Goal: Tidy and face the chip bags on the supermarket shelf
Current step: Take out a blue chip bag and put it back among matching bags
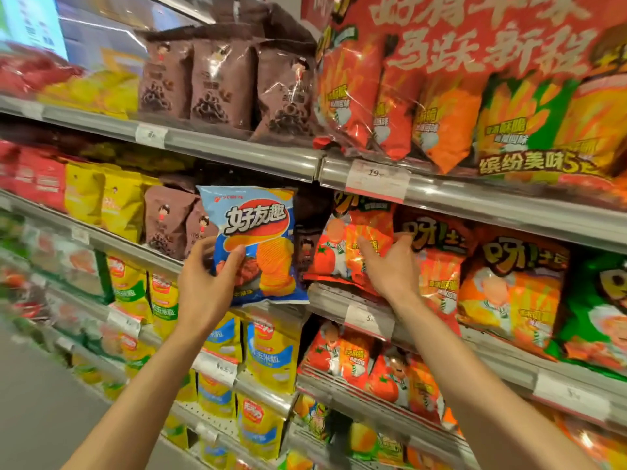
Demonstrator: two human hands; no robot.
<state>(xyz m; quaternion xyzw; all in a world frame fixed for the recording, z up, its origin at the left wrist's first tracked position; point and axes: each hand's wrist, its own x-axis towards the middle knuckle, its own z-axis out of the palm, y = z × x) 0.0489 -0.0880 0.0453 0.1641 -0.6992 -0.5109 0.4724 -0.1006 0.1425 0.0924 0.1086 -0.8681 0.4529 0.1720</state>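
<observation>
Here, two bare forearms rise from the bottom of the frame toward the shelves. The left hand (203, 283), just left of centre, grips a blue chip bag (256, 244) by its lower left corner, thumb across the front and fingers curled behind. The bag stands upright and faces outward, held in front of the shelf edge (237, 315) rather than resting on it. Its front shows bold white characters on a red and orange swoosh, with ridged golden chips pictured at lower right; the foil is puffed and slightly creased.

The right hand (390, 266), right of centre, pinches a red tomato-flavour bag (342, 245) near its upper right part, thumb and fingers closed on the crinkled foil. That bag leans tilted at the left end of its row, its bottom on the shelf lip.

Further right along the same shelf stand orange bags (509, 286) and a green bag (597, 307) of the same brand. Behind the blue bag, to the left, sit brown bags (168, 218) and yellow bags (101, 198). A white price tag (376, 179) hangs on the rail above the right hand. On the upper shelf, more brown bags (224, 79) sit at centre and a large multipack (475, 96) fills the upper right of the frame.
</observation>
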